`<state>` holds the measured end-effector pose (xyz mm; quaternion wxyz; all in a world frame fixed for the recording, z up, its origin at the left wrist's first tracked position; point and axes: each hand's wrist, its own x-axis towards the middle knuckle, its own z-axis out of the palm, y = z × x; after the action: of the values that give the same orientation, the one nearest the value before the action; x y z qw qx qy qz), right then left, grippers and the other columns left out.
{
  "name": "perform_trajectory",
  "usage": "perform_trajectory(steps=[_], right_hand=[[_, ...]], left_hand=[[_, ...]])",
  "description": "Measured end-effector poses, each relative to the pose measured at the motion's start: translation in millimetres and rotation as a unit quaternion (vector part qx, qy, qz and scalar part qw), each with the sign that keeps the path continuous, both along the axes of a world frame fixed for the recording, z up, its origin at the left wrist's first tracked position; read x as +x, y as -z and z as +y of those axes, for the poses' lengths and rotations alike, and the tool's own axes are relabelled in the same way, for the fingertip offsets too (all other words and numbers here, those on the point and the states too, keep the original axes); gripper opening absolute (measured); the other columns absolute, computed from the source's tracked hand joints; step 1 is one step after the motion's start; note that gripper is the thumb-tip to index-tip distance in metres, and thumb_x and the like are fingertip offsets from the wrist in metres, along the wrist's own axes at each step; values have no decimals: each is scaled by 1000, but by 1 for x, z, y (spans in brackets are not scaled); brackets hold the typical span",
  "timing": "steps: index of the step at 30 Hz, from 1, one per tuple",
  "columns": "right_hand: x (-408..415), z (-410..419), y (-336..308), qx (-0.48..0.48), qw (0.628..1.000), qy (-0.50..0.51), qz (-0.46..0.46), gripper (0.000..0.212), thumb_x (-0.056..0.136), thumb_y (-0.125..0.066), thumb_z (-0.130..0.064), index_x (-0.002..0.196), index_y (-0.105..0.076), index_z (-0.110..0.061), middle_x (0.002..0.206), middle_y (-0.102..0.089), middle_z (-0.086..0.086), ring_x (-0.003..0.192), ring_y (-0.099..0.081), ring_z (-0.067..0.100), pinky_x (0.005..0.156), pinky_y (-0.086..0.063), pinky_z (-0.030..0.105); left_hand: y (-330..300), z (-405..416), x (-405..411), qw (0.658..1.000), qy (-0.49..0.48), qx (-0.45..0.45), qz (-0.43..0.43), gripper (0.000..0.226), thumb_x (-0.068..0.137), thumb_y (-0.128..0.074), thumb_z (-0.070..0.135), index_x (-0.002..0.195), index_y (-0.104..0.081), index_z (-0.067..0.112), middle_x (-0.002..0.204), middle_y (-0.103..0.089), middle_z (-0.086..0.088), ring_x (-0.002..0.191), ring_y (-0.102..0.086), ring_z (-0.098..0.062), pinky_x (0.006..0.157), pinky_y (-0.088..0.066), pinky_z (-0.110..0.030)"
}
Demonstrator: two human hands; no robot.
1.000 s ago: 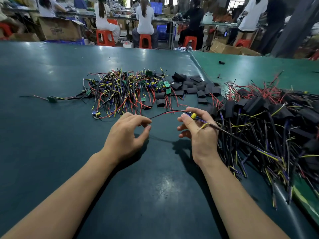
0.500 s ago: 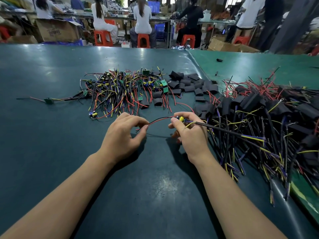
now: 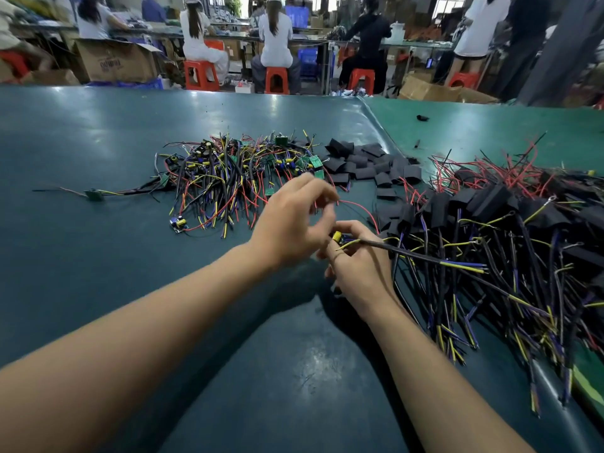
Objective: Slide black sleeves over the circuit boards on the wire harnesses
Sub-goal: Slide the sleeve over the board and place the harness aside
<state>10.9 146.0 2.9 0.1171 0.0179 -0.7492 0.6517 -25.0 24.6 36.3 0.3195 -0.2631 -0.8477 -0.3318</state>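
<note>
While the right hand (image 3: 358, 266) pinches the harness (image 3: 340, 238) at centre frame, the left hand (image 3: 294, 220), fingers loosely curled, is nearer the sleeves (image 3: 366, 165) lying above.

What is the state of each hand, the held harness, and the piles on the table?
Left hand: blurred, fingers curled near a red wire.
Right hand: grips harness board, unsleeved.
Left pile: bare boards.
Loose sleeves: empty, heaped.
Right pile: sleeved.

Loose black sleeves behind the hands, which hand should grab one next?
Probably left: it hovers nearest the sleeves, fingers on only a red wire. The right already grips the board.
</note>
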Motion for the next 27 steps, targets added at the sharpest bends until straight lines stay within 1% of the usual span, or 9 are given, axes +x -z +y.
perform_trajectory(steps=[3,7,11,14,17,20,23,25,27], right_hand=[[1,2,-1,-38,999,-1,-16,10,90,-69,-13,88,-62,-19,68,-67,6,45,-53,4,39,-36,17],[0,5,2,-49,999,-6,-10,16,88,-67,-7,83,-62,-21,57,-63,-3,42,-51,2,37,-36,16],[-8,7,8,-43,997,42,-57,17,58,-52,-10,68,-61,-20,48,-59,2,39,-50,14,42,-35,23],[-14,10,15,-13,995,65,-69,20,53,-51,-13,68,-63,-20,51,-62,4,42,-56,18,46,-41,28],[-16,9,18,11,995,68,-73,19,53,-53,-16,68,-63,-21,52,-63,2,40,-56,15,43,-43,27],[-18,9,19,61,993,63,-80,18,51,-54,-21,67,-64,-21,57,-65,4,56,-63,31,50,-53,43],[-13,9,16,76,992,47,-86,22,51,-54,-21,70,-65,-20,62,-66,7,64,-64,36,56,-55,49],[-9,8,12,52,995,19,-79,21,57,-56,-21,74,-67,-26,60,-67,3,54,-61,22,48,-47,36],[-7,6,8,36,998,-10,-56,6,71,-63,-23,74,-66,-27,63,-69,1,47,-57,11,44,-40,24]], left_hand=[[-26,44,-45,993,9,9,-118,15,89,-59,11,98,-71,7,87,-68,-2,77,-60,-14,79,-51,-30],[-25,92,-85,966,27,-153,-208,24,87,-57,10,105,-72,12,107,-72,-5,98,-65,-22,91,-53,-36],[1,112,-99,928,45,-275,-247,37,86,-61,9,123,-64,11,122,-65,-12,112,-60,-30,94,-50,-39],[5,114,-101,926,48,-305,-216,36,87,-58,15,123,-62,15,118,-67,-9,110,-60,-31,90,-50,-40],[2,112,-102,926,9,-356,-123,34,87,-60,22,120,-62,20,113,-68,-6,109,-60,-29,85,-43,-36],[1,109,-99,914,-28,-397,-76,30,88,-59,26,116,-59,15,109,-68,-10,102,-64,-32,74,-39,-35],[2,103,-93,950,-69,-302,-43,32,88,-56,24,117,-55,11,104,-70,-11,94,-66,-34,72,-42,-34],[-1,94,-86,988,-68,-129,-57,35,88,-57,20,123,-56,12,105,-72,-11,94,-67,-33,79,-52,-37],[-7,80,-77,994,-47,49,-90,36,88,-61,16,123,-58,11,108,-73,-11,95,-68,-31,84,-55,-40]])
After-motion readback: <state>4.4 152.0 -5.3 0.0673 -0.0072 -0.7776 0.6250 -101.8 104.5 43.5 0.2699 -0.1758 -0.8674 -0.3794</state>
